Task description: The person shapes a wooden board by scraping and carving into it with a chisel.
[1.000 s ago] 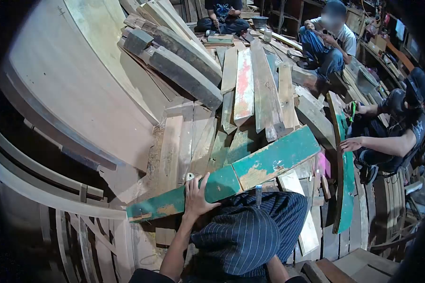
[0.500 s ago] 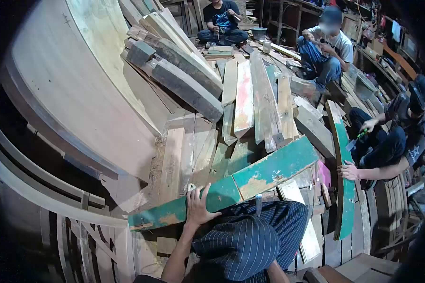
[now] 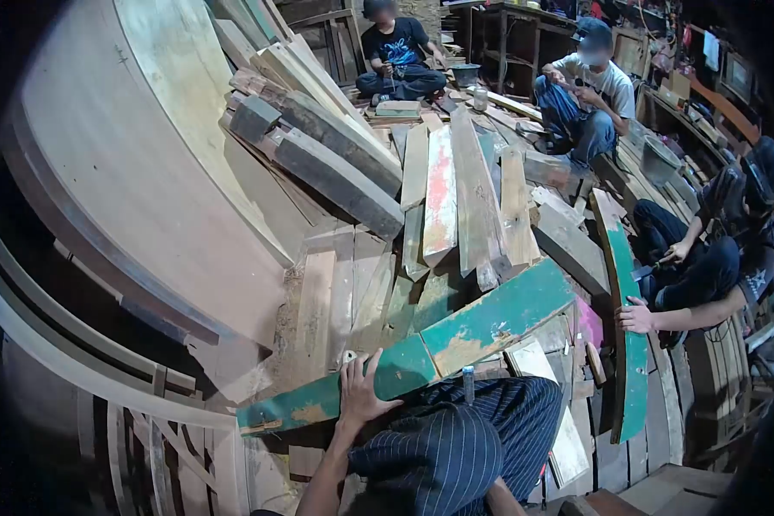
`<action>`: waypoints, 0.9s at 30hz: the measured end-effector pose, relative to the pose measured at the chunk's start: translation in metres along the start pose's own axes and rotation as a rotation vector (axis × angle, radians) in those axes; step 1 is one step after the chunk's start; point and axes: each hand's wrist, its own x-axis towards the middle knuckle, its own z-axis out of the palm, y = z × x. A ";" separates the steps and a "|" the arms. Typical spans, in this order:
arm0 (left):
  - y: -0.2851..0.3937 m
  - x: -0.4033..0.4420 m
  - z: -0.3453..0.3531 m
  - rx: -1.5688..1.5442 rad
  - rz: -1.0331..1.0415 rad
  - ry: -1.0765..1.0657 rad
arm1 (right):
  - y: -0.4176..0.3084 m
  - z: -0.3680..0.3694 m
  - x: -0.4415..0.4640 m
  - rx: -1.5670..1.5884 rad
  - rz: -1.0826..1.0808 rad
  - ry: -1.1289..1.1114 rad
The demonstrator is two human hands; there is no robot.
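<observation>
A long wooden board with chipped green paint (image 3: 490,314) lies slantwise in front of my knees. My left hand (image 3: 363,394) grips its nearer section, fingers over the far edge and thumb spread along the face. A dark joint line crosses the board right of that hand. Only a piece of my right forearm (image 3: 503,500) shows at the bottom; the hand is hidden by my striped trouser leg (image 3: 443,439). Above the knee stands a small upright tool end (image 3: 469,384), its kind unclear, close to the board's lower edge.
Stacked timber (image 3: 344,176) and loose planks (image 3: 477,198) lie ahead. A large curved wooden panel (image 3: 155,163) fills the left. At right, a co-worker's hand (image 3: 636,316) steadies another green board (image 3: 632,370). Two more people sit at the back.
The view has shifted slightly. My left hand stays on the green board. The small tool end beside the board sits a little lower. The right co-worker's tool hand has moved slightly.
</observation>
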 end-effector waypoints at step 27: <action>-0.001 -0.002 -0.002 -0.017 -0.021 -0.016 | -0.019 0.006 -0.004 0.223 -0.025 -0.025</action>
